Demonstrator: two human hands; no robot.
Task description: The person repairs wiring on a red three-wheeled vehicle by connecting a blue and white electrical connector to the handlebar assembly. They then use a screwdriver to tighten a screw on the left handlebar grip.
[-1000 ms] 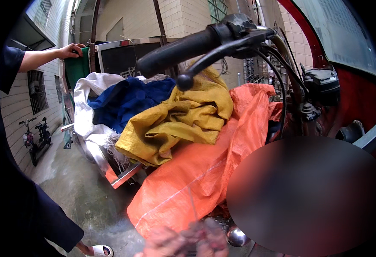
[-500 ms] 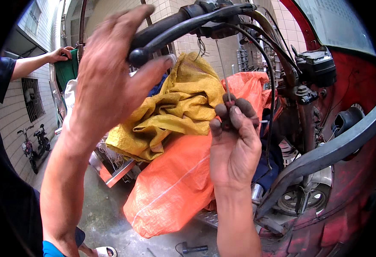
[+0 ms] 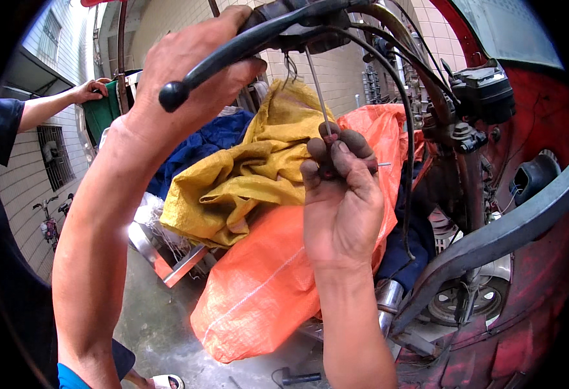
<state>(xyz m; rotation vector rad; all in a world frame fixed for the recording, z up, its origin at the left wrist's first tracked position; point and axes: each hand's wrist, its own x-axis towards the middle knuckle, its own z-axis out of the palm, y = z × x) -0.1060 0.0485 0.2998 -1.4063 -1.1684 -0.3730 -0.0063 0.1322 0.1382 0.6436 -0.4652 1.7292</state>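
My left hand (image 3: 187,71) is closed round the handlebar grip, which it mostly covers. A black hand lever (image 3: 248,44) with a ball end crosses in front of that hand. With darkened fingertips, my right hand (image 3: 343,201) pinches the red handle of a screwdriver (image 3: 319,91). Its thin metal shaft points up to the underside of the black control housing (image 3: 310,40) on the handlebar. Whether the tip sits in a screw cannot be made out. A loose bit of wire (image 3: 289,68) hangs below the housing.
Behind my hands lie a yellow woven sack (image 3: 252,175), an orange sack (image 3: 258,298) and blue cloth (image 3: 200,146). A black cable (image 3: 409,149) loops down on the right, near a grey curved bar (image 3: 492,233) and red bodywork (image 3: 537,285). Another person's hand (image 3: 92,91) rests on green material at left.
My left hand has gone from open beside the grip to closed round it. The right hand and screwdriver have shifted slightly left and up, and the handlebar appears farther left.
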